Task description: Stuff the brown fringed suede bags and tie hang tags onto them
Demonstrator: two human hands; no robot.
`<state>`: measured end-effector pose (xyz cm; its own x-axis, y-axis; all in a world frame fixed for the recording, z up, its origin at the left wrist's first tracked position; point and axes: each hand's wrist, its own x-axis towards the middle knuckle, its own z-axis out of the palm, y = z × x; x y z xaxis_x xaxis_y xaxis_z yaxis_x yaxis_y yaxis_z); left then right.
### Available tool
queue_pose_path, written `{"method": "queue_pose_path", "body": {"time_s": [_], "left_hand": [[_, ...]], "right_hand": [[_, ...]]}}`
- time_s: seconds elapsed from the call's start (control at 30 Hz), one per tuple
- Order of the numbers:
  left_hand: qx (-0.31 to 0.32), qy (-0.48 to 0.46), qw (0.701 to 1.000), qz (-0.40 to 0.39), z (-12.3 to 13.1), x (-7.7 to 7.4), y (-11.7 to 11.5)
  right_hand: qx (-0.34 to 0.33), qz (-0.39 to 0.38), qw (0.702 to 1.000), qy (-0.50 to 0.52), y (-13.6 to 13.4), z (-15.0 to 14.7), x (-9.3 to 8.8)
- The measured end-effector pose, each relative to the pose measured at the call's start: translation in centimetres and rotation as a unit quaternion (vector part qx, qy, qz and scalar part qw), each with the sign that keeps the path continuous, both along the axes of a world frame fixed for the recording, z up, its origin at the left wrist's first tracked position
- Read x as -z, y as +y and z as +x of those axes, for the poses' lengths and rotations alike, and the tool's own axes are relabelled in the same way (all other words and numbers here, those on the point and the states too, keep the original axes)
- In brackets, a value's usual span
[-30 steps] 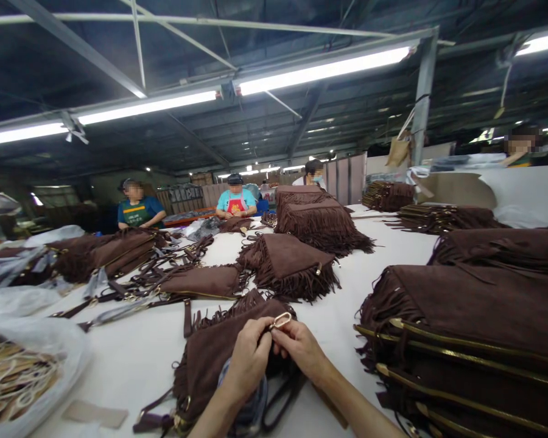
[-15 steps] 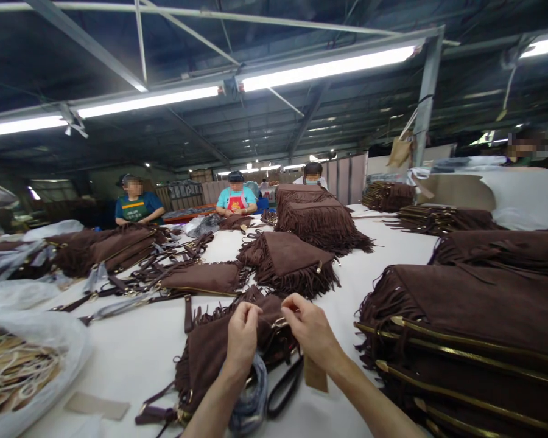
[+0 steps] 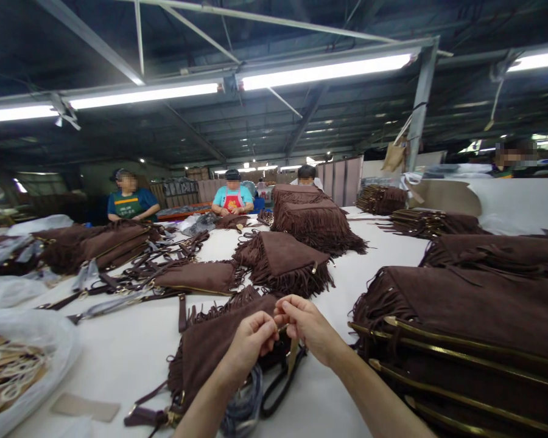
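Observation:
A brown suede fringed bag (image 3: 210, 344) lies on the white table (image 3: 119, 359) right in front of me. Both hands meet over its top right corner. My left hand (image 3: 251, 340) is closed, pinching at the bag's hardware. My right hand (image 3: 305, 325) is closed too, its fingertips pinched on a small gold metal piece between the two hands. A dark strap (image 3: 278, 389) and a tan paper tag (image 3: 292, 359) hang below my hands. A grey-blue bundle (image 3: 244, 407) lies under my left forearm.
A tall stack of brown fringed bags with gold zips (image 3: 466, 328) stands close on the right. More bags (image 3: 283, 261) and loose straps (image 3: 132, 280) cover the middle and left. A plastic bag of cords (image 3: 13, 371) sits at the near left. Three seated people (image 3: 232, 198) work at the far end.
My hands have drawn together over the bag's corner; the gold clasp held up a second ago is now mostly hidden between my fingers. The tan tag now hangs under my right hand.

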<state>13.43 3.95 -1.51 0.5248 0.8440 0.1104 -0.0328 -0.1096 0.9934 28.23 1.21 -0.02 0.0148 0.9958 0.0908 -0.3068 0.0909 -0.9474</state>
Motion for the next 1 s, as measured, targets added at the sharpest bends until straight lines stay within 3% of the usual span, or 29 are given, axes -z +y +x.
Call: {"method": "queue_pose_path", "body": {"time_s": [0.17,0.33,0.43,0.67,0.8,1.0], "left_hand": [[-0.008,-0.027,0.999,-0.025,-0.3,0.0,0.1],[-0.001,-0.046,0.998,-0.048,-0.4,0.0,0.1],[-0.003,-0.024,0.999,-0.027,-0.4,0.3,0.3],[-0.019,0.068,0.997,0.039,-0.3,1.0,0.7],[-0.025,0.047,0.998,0.029,-0.6,1.0,1.0],[-0.05,0.001,0.999,-0.005,-0.9,1.3,1.4]], "right_hand": [[-0.023,-0.045,0.999,-0.011,0.0,0.5,0.3],[-0.043,-0.013,0.989,-0.144,-0.2,1.0,0.4],[-0.054,-0.011,0.985,-0.165,-0.2,1.4,0.3],[0.02,0.008,0.982,-0.189,0.2,2.7,-0.5],[0.059,0.005,0.959,-0.276,0.7,3.6,0.0],[0.054,-0.003,0.946,-0.318,0.5,4.5,-0.3]]}}
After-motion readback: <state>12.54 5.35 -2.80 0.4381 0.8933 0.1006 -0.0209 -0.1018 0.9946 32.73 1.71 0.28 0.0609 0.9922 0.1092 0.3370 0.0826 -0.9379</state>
